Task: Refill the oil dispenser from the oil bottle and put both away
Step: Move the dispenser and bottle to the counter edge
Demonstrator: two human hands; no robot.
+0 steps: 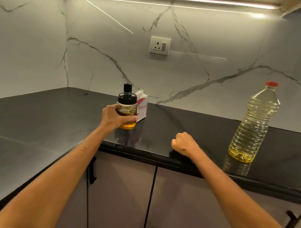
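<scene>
Dark polished stone countertop runs below a veined white marble backsplash, and on it the left hand wraps its fingers round the small clear glass oil dispenser with the black cap, a white and pink tissue box just behind those fingers. The right hand, fingers curled into a loose fist holding nothing, hovers near the counter edge, well apart from the tall clear plastic oil bottle with the red cap standing to its right. Best, I judge, to keep the dispenser steady on the counter while removing its cap before reaching for the bottle.

The left hand hides part of the oil dispenser.
</scene>
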